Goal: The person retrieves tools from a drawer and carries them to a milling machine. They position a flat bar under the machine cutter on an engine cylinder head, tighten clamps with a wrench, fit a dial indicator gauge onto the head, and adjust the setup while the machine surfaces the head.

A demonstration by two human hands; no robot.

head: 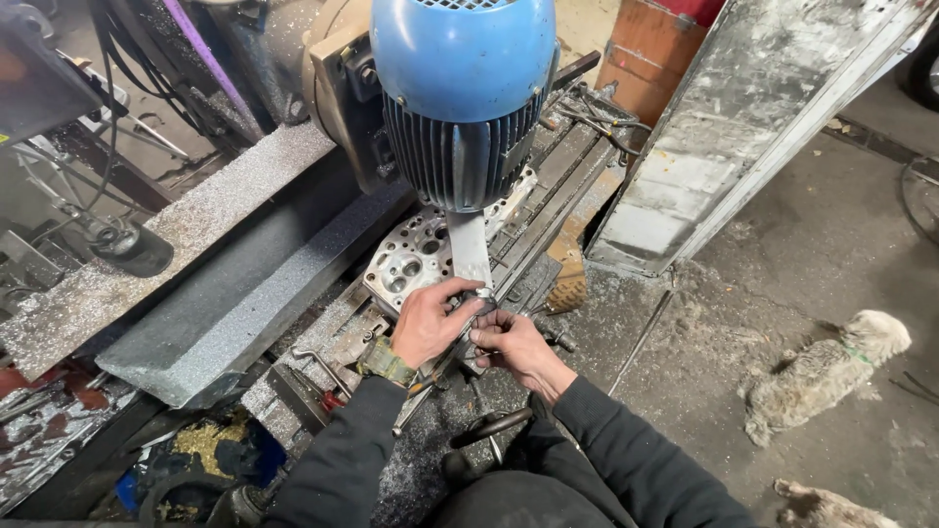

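Both hands meet at the cutter head under the blue motor, six o'clock from it. Left hand wraps the head; right hand pinches something small at its base, can't tell what. Looks like tool fitting or tightening; next needs a steady hold, careful turn. Cylinder head sits at twelve o'clock of the hands: grey, chip-dusted, ports open.

There are 2 hands: 1 left hand and 1 right hand. There is 1 big blue motor and 1 metal block with round holes under it. There is 1 metal bar hanging below the motor. There are 2 furry dogs: 1 dog on the floor and 1 more dog at the bottom edge. There is 1 strap on the left wrist.
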